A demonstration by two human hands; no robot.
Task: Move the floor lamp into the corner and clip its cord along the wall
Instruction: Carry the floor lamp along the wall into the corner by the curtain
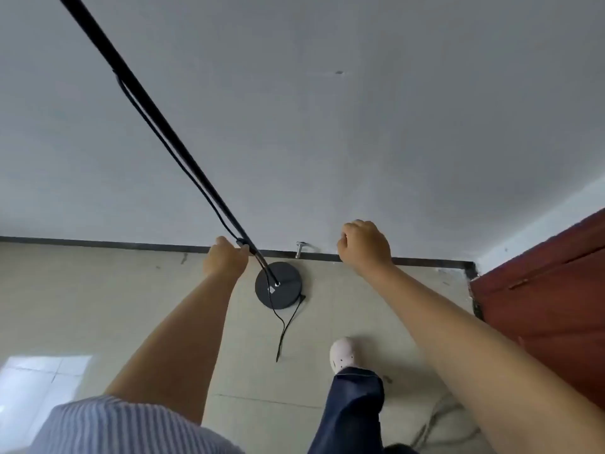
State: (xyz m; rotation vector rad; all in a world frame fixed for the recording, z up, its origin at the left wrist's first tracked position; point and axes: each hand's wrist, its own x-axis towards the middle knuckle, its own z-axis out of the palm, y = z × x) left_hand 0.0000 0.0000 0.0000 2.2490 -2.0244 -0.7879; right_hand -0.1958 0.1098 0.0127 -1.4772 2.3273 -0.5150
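Observation:
The floor lamp's thin black pole (140, 96) slants from the top left down to its round black base (284, 294), which sits on the floor close to the wall. A black cord (183, 168) runs alongside the pole, and its loose tail (286, 326) trails from the base across the tiles. My left hand (226, 258) is closed around the pole and cord just above the base. My right hand (365, 245) hovers near the wall to the right of the base, fingers curled in; nothing shows in it.
A grey wall (327, 126) meets the beige tiled floor at a dark skirting strip (98, 243). A small metal fitting (299, 249) juts from the wall behind the base. A red-brown door (550, 296) fills the right. My foot in a white shoe (343, 353) is stepping forward.

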